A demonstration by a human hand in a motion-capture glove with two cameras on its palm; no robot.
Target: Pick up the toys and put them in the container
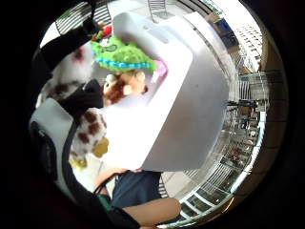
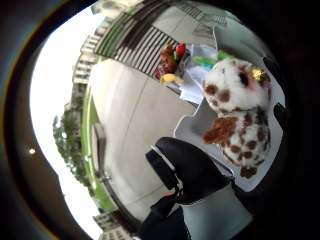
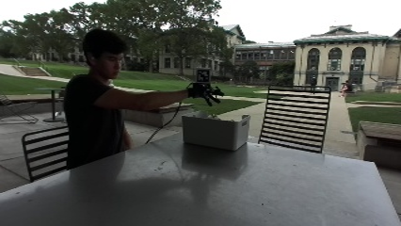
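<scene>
— White container [image 3: 215, 131] sits on the grey surface [image 3: 251, 188], and the person's gloved right hand [image 3: 204, 91] is out over it, raised above the rim. What does it carry?

— A spotted plush, white with brown patches [image 2: 235, 112]. The thumb-side palm view shows it close against the palm with a black thumb [image 2: 192, 170] curled beside it, so the hand seems to be closed round the toy, though the outside view is too dark to confirm the fingers.

— And what lies below?

— The container's open top. The little-finger-side view looks down into it: a green toy with a blue stripe [image 1: 121, 56] and a brown plush [image 1: 125, 85] already lie inside, by the white wall [image 1: 190, 95].

— So the move turns on what?

— On the toy hanging directly over the opening, container beneath the palm. Releasing there would likely drop it in; drifting toward the rim could let it catch the edge.
</scene>
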